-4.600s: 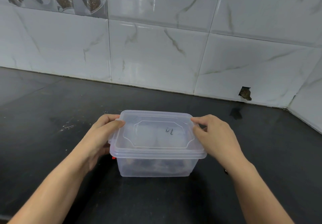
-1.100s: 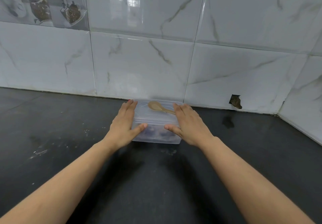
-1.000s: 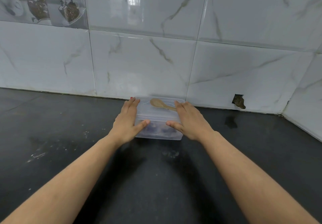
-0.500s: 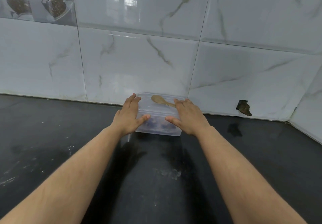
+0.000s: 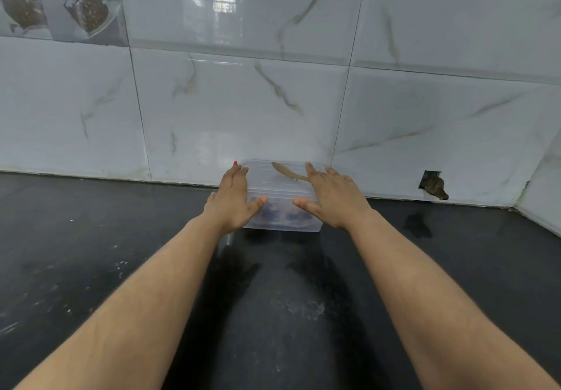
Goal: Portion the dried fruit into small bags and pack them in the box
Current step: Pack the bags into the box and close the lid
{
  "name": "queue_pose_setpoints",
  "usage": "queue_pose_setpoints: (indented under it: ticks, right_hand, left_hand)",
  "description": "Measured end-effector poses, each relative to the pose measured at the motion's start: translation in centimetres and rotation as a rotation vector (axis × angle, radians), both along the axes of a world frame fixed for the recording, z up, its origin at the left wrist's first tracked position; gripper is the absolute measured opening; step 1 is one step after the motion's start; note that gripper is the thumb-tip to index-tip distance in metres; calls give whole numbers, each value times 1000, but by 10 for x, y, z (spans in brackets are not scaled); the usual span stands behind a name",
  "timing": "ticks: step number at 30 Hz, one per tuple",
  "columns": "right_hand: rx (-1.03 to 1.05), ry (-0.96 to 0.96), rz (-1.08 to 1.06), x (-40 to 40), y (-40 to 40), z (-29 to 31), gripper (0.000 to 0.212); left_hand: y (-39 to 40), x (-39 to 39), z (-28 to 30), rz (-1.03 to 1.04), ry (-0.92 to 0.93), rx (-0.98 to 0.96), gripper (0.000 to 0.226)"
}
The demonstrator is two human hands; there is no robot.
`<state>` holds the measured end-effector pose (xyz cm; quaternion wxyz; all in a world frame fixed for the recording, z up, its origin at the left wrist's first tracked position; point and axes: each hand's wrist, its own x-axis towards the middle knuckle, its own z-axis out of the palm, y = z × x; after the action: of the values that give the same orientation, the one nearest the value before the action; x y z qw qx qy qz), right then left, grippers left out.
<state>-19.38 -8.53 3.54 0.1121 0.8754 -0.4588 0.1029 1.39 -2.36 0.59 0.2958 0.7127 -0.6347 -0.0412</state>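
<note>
Black worktop [image 5: 91, 268], marble-veined tiled wall [image 5: 243, 110] behind. Clear lidded plastic box [image 5: 282, 207] sits at the worktop's back edge, against the wall; dark contents show dimly through its front. My left hand [image 5: 232, 202] and right hand [image 5: 331, 199] lie flat against its sides, fingers extended, thumbs on the front. Wooden spoon [image 5: 287, 171] rests on the lid.

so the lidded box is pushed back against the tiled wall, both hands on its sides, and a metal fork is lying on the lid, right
Not quite: the head view shows a wooden spoon, not a metal fork, on the lid. The rest holds: the lidded box sits back against the tiled wall, with the left hand and right hand on its sides.
</note>
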Motion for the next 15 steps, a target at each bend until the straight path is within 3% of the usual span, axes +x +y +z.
queue_pose_setpoints:
  ticks: [15]
  right_hand:
    - [37,-51,-2,3,-10,0,88]
  left_hand:
    - [-5,0,1,22,-15,20,80]
